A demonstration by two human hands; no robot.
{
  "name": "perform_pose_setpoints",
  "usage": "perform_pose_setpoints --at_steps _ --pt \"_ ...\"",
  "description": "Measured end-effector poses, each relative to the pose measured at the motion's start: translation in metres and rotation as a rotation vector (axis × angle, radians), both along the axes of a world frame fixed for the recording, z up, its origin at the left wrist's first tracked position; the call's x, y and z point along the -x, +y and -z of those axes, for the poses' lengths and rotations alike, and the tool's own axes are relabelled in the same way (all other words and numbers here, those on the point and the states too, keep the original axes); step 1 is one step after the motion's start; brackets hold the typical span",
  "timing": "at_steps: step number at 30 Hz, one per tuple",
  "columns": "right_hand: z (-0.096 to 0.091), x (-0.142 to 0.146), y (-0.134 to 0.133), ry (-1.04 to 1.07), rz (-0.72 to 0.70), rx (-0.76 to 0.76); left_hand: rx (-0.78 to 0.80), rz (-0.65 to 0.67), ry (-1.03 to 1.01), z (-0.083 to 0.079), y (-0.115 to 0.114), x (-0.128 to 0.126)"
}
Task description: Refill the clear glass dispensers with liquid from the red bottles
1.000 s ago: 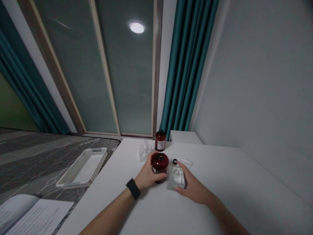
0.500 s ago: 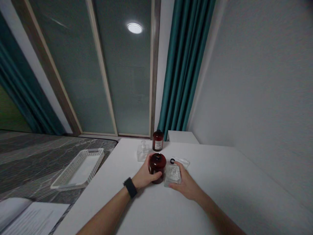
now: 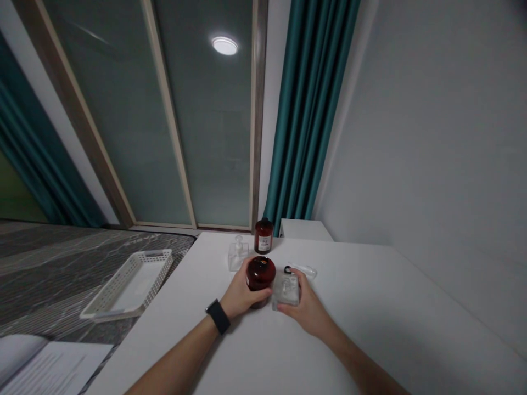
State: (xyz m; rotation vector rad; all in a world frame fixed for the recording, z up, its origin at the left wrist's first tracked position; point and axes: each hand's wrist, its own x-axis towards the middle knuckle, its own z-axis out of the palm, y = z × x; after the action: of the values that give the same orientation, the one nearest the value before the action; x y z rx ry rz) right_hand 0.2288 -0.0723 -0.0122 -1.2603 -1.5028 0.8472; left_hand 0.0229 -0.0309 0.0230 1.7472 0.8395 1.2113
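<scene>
My left hand [image 3: 242, 288] is wrapped round the left side of a dark red-brown bottle [image 3: 262, 272], with the thumb across its front. Just right of it, a clear square glass bottle [image 3: 287, 289] sits in the grasp of my right hand [image 3: 309, 307]. A small black ring-like part [image 3: 287, 269] shows at its top, by my index finger. The two bottles are side by side and very close; I cannot tell whether they touch. Behind my right hand lies a clear elongated item [image 3: 303, 270], partly covered.
A second red-brown bottle [image 3: 263, 236] with a white label stands farther back on the white table [image 3: 349, 285]. Left of it is a clear glass bottle [image 3: 237, 255] with a stopper. A white perforated basket [image 3: 129, 285] and an open book [image 3: 53, 362] lie off the table's left side.
The clear square bottle in my right hand has shifted slightly left, nearer the red-brown one. The red-brown bottle's top appears turned a little. The view has also shifted slightly.
</scene>
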Motion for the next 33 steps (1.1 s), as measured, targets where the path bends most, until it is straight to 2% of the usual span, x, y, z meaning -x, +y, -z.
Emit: perform_pose_setpoints --at_steps 5,9,15,21,24,26,29,33 --pt "-0.019 -0.004 -0.005 0.136 0.008 0.034 -0.100 0.025 0.122 -0.012 -0.002 0.006" --pt "-0.030 -0.004 -0.008 0.242 -0.033 0.028 -0.075 0.063 0.119 -0.011 -0.006 0.004" --pt "-0.032 0.001 -0.014 0.421 -0.123 0.059 0.046 0.069 -0.038 -0.004 -0.015 -0.010" --pt "-0.032 -0.001 -0.015 0.451 -0.133 0.068 0.011 0.066 -0.043 -0.006 -0.020 -0.015" --pt "-0.035 -0.004 -0.014 0.407 -0.102 0.054 -0.076 0.032 0.058 -0.013 -0.017 -0.007" --pt "-0.038 -0.005 -0.015 0.386 -0.091 0.052 -0.177 -0.014 0.209 -0.019 -0.012 0.002" --pt "-0.042 -0.007 -0.016 0.321 -0.057 0.061 -0.324 -0.015 0.461 -0.024 -0.004 0.017" --pt "-0.040 -0.010 -0.015 0.199 -0.015 0.039 -0.439 -0.044 0.647 -0.026 0.002 0.028"
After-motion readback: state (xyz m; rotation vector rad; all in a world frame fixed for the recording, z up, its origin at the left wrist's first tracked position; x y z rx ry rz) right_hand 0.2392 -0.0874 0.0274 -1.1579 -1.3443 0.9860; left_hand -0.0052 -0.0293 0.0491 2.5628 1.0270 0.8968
